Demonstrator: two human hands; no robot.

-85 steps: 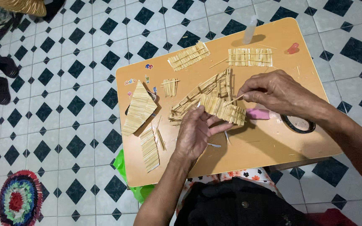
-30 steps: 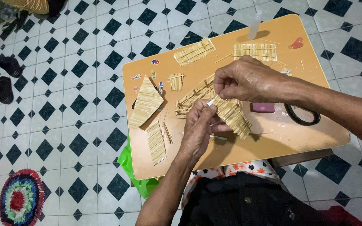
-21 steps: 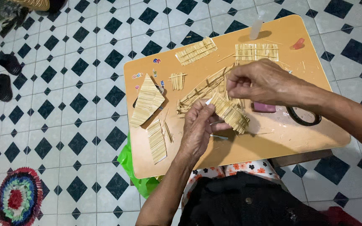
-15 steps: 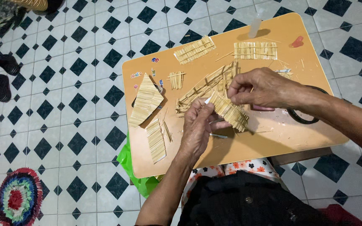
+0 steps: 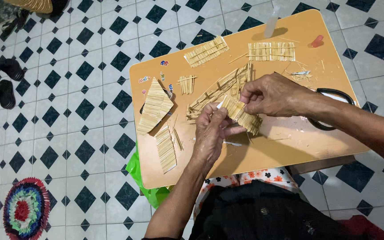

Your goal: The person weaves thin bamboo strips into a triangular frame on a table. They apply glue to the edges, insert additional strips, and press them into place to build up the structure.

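Stick panel, a ribbed strip of thin pale splints, sits above the tan tabletop, pinched between both our hands. Our left hand curls palm-down, fingers closed on its near end; our right hand arches over, fingertips gripping its top edge. Similar flat panels lie nearby.

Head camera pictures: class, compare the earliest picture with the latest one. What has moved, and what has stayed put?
The stick panel was tilted from lying nearly level to slanting down toward the right. The right hand shifted up to pinch its upper end; the left hand kept its grip from below. Nothing was let go. The other stick pieces on the table, the scissors and the bottle stayed put.
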